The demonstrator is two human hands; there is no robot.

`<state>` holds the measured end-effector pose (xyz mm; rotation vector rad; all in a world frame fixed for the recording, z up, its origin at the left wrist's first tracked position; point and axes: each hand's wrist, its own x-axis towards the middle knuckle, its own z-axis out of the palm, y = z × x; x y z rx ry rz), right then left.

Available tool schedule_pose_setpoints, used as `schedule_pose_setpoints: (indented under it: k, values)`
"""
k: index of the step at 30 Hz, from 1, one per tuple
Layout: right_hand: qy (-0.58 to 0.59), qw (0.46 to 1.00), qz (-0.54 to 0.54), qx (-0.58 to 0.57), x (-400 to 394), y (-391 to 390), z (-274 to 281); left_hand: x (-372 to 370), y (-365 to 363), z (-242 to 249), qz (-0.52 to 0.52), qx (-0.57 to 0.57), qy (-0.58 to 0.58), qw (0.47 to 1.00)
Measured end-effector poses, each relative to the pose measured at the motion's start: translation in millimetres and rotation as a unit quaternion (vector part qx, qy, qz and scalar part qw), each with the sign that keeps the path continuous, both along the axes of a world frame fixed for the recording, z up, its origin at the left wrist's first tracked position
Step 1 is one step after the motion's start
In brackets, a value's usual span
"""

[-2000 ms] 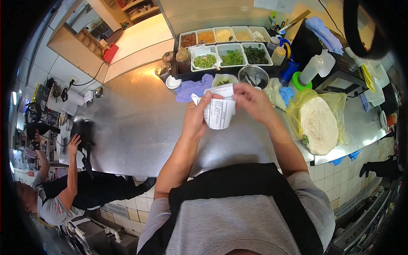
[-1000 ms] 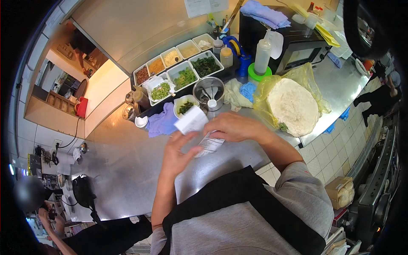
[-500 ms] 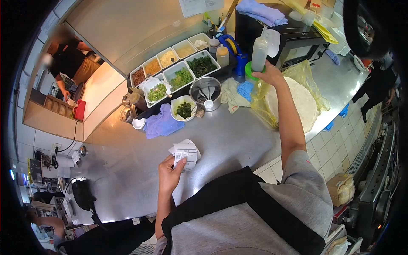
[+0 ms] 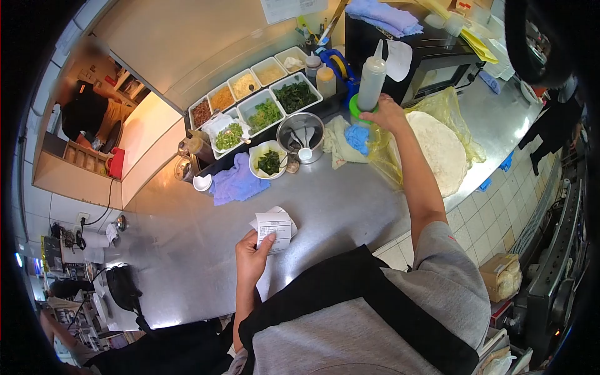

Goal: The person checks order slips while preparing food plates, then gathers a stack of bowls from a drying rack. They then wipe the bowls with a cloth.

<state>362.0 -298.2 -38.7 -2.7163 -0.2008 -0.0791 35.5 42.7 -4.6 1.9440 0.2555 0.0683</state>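
My left hand [image 4: 253,250] pinches white printed paper slips [image 4: 274,228] over the steel counter [image 4: 337,209]. At the back right, my right hand [image 4: 385,114] has its fingers around the green base [image 4: 359,110] beneath a clear squeeze bottle [image 4: 373,81], which leans slightly right. Just right of that wrist lies a stack of pale flat rounds [image 4: 434,150] in a yellow plastic bag [image 4: 459,115]. A blue crumpled cloth [image 4: 357,139] and a pale cloth [image 4: 340,144] lie left of the hand.
White trays of chopped food [image 4: 261,112] line the back. Before them stand a steel pot [image 4: 301,132], a bowl of greens [image 4: 267,160] and a purple cloth [image 4: 239,180]. A black oven [image 4: 431,75] stands behind. Other people are at the left window and far right.
My right hand has moved slightly left, and the squeeze bottle with its green base has shifted left and tilted. At the left window, the person has turned and bent away.
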Motion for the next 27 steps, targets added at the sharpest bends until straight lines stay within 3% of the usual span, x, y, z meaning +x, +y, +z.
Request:
schedule_pose_setpoints:
  k: [11, 17, 23, 27]
  values:
    - [0.024, 0.997, 0.062, 0.031, -22, 62, 16, 2, -1, 4, 0.004, 0.0, 0.0, 1.0]
    - [0.038, 0.99, 0.137, 0.011, -3, 58, 4, 1, -1, 3, 0.009, 0.028, 0.005, 1.0]
    - [0.067, 0.972, 0.133, 0.181, 54, 13, 18, -12, 12, -1, 0.049, 0.029, 0.013, 0.998]
    - [0.142, 0.958, 0.203, 0.143, 51, 16, 32, -16, 17, -12, 0.063, 0.023, 0.014, 0.998]
